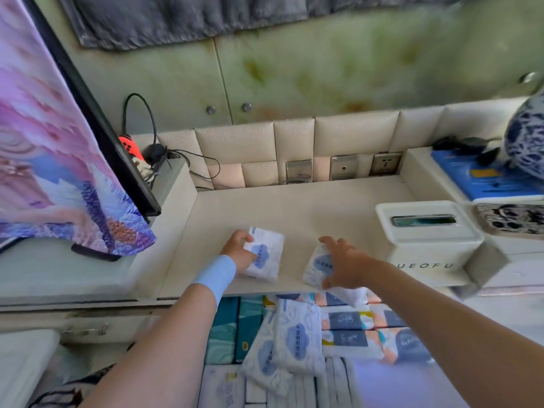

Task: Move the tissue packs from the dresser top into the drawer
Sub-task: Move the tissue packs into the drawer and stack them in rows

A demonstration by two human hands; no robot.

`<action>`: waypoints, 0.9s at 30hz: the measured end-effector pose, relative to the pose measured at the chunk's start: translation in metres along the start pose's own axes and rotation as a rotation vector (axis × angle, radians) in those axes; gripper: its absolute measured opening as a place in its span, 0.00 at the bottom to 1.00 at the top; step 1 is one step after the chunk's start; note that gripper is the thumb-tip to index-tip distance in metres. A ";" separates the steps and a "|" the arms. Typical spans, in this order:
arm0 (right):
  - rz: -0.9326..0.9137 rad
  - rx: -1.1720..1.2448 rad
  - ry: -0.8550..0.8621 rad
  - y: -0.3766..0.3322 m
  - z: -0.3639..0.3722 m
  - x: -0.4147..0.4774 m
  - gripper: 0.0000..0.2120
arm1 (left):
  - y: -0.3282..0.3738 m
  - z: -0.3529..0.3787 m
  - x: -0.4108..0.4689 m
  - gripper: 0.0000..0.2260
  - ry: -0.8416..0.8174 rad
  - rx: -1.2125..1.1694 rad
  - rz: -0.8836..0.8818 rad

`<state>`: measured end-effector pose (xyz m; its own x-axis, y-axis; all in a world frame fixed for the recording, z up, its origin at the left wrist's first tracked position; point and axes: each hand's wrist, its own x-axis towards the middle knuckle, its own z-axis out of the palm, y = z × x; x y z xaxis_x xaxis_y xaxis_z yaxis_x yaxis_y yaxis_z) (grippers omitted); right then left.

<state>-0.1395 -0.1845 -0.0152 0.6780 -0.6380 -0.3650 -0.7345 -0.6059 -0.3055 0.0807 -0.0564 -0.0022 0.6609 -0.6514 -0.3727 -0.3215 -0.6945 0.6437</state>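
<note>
Two white tissue packs with blue cloud labels lie on the cream dresser top [294, 207] near its front edge. My left hand [239, 252] grips the left pack [266, 254], fingers curled over its left side. Over the right pack [318, 267] my right hand [343, 267] closes from above, and the pack is tilted up on edge. Below the front edge the open drawer [223, 334] holds several tissue packs, with two more cloud-label packs [297, 337] lying loose on top of them. A light blue band wraps my left wrist.
A white tissue box [426, 240] stands on the dresser at the right. Behind it lie a blue booklet [482, 178] and a blue-and-white vase [527, 136]. A patterned cloth [59, 160] drapes a screen at the left. Wall sockets [344, 167] and cables sit at the back.
</note>
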 end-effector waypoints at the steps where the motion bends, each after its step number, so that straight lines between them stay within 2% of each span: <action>1: 0.009 0.008 -0.019 0.004 -0.001 -0.007 0.53 | 0.003 0.003 -0.009 0.16 -0.045 0.017 0.032; 4: 0.025 0.016 -0.026 0.009 -0.003 -0.032 0.48 | 0.008 0.011 -0.037 0.24 -0.127 0.010 0.092; 7: -0.001 0.047 -0.009 0.010 -0.004 -0.058 0.36 | 0.011 0.019 -0.060 0.32 -0.184 -0.059 0.061; 12: -0.079 -0.036 -0.082 0.016 -0.005 -0.111 0.11 | 0.021 0.039 -0.099 0.24 -0.245 0.053 0.090; 15: -0.143 -0.214 -0.122 0.021 0.005 -0.144 0.13 | 0.023 0.054 -0.120 0.28 -0.274 0.106 0.130; 19: -0.352 -0.544 -0.028 0.030 0.036 -0.174 0.19 | 0.024 0.074 -0.140 0.31 -0.299 0.148 0.143; 21: -0.430 -0.546 -0.004 0.034 0.052 -0.184 0.18 | 0.023 0.080 -0.148 0.33 -0.309 0.175 0.115; 25: -0.453 -0.439 -0.125 0.031 0.070 -0.195 0.14 | 0.022 0.088 -0.154 0.39 -0.328 0.227 0.087; 27: -0.456 -0.433 -0.176 0.034 0.076 -0.196 0.13 | 0.025 0.089 -0.156 0.37 -0.342 0.223 0.104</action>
<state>-0.2999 -0.0439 -0.0204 0.8779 -0.2064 -0.4321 -0.2721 -0.9575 -0.0955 -0.0907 0.0001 0.0128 0.3658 -0.7595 -0.5379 -0.5388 -0.6441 0.5430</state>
